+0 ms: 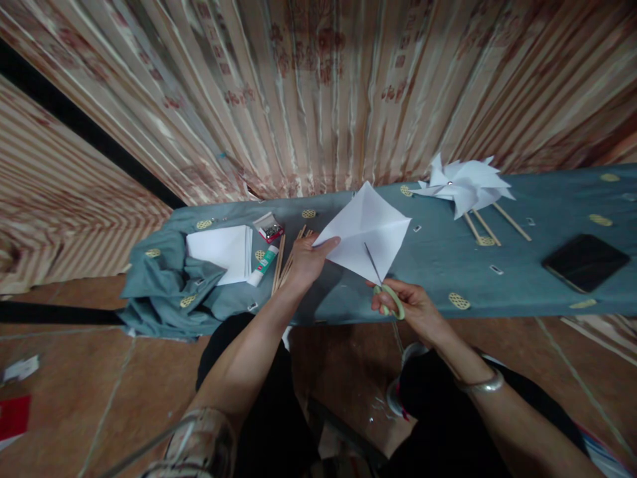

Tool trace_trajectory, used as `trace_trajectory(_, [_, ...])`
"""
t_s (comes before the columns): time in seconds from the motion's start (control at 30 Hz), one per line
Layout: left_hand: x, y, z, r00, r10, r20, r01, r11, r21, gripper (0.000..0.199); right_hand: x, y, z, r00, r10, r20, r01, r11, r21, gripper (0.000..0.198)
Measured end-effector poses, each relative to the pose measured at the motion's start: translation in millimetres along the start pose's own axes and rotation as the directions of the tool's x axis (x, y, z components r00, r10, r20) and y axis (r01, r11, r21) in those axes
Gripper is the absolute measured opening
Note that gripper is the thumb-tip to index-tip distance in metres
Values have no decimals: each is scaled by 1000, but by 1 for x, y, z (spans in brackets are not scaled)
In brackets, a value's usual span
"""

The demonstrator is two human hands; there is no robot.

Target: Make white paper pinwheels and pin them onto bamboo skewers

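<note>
A creased white square of paper (361, 216) is held above the table, turned so one corner points away from me. My left hand (311, 259) pinches its left corner, thumb on top. My right hand (411, 305) has its fingers in the handles of a pair of scissors with pale green grips (395, 302). One dark blade lies across the paper's near right part, pointing toward its middle; the other blade is hidden, seemingly under the sheet. A silver bracelet is on my right wrist.
Left on the blue-green cloth (432, 255) are stacked white paper (223, 249), a glue stick (263, 265), a small red-and-white box of pins (269, 228) and wooden sticks (279, 262). Rightward lie white paper pinwheels (462, 186) on sticks and a black phone-like object (586, 262). A curtain (318, 99) hangs behind.
</note>
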State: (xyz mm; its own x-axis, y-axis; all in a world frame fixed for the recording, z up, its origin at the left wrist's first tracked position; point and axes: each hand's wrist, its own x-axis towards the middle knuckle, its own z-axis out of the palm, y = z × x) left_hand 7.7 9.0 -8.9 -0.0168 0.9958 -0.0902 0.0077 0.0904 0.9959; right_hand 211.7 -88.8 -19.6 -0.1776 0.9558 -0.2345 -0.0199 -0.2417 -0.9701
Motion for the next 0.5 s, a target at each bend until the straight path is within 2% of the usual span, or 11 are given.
trace_trajectory(0.5, [-2,2,-1,1000,1,9,-1,1000,10,39,0,-4,4,998,49,-45,-49,999,15,53])
